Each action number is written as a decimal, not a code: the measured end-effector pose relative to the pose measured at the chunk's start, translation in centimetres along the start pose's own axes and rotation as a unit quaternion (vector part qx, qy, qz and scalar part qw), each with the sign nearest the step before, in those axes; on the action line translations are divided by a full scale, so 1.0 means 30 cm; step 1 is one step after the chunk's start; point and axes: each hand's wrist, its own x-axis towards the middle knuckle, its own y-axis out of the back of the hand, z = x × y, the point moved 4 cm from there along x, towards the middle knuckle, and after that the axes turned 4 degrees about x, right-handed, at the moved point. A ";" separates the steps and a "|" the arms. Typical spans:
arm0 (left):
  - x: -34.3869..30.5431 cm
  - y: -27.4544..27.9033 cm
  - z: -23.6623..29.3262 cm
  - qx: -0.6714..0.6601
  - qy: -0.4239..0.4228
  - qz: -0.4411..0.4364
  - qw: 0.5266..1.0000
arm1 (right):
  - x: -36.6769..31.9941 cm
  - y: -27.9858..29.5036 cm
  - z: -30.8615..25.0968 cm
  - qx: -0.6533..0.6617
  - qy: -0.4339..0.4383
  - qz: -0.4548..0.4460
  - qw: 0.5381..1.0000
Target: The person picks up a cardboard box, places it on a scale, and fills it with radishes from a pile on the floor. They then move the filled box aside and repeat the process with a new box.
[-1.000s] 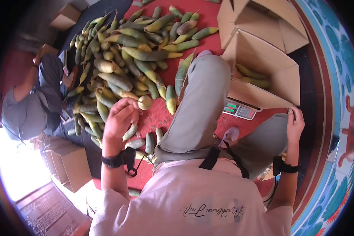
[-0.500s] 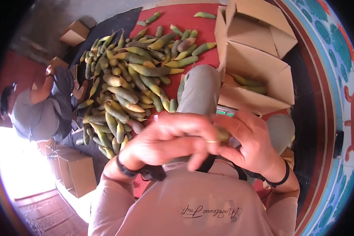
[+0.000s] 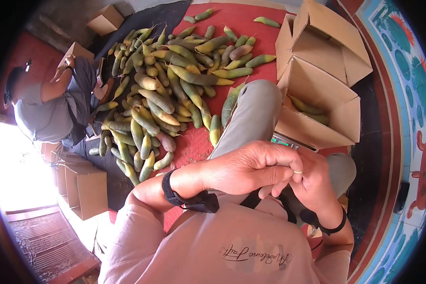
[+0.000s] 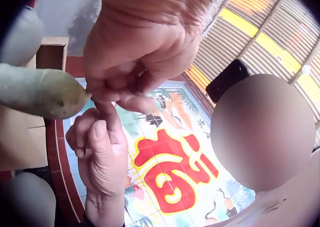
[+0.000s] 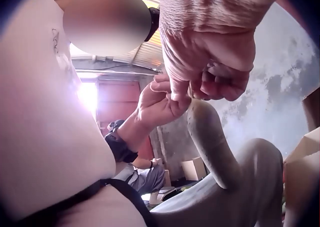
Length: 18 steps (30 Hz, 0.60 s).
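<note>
Both hands meet above the lap in the head view. The left hand [image 3: 251, 168] and right hand [image 3: 312, 182] pinch at the narrow end of a long green radish [image 5: 212, 142], which slants down below the fingers in the right wrist view. In the left wrist view the radish [image 4: 45, 91] has its tip against the curled fingers of the left hand [image 4: 145, 46]; the right hand [image 4: 105, 157] is just below. Most of the radish is hidden by the hands in the head view.
A large pile of green radishes [image 3: 149, 102] lies on red and black cloth. At the right, an open carton [image 3: 324, 85] holds a few radishes, with a scale [image 3: 288, 141] partly visible beside it. Another person [image 3: 47, 104] sits at the left. Cartons [image 3: 87, 189] stand lower left.
The left hand has come right from beside the pile, bringing the radish over the lap. The right hand has left the knee and joined it; the fingers now sit closer together. The head view has shifted.
</note>
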 end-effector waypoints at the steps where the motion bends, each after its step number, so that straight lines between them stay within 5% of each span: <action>1: -0.001 0.006 -0.006 -0.010 -0.004 0.010 1.000 | 0.000 -0.002 0.003 0.001 0.000 -0.002 1.000; 4: -0.019 0.032 -0.005 -0.020 -0.039 0.046 0.998 | 0.001 0.024 -0.003 -0.053 0.040 0.046 0.997; 9: -0.132 0.196 -0.061 0.054 -0.059 0.224 0.971 | 0.001 0.211 0.055 -0.120 -0.119 0.201 0.965; 15: -0.486 0.520 -0.510 0.184 0.173 0.496 0.831 | -0.020 0.348 0.338 -0.209 -0.208 0.248 0.923; 18: -0.712 0.567 -0.785 0.262 0.313 0.502 0.762 | -0.082 0.379 0.591 -0.178 -0.301 0.211 0.913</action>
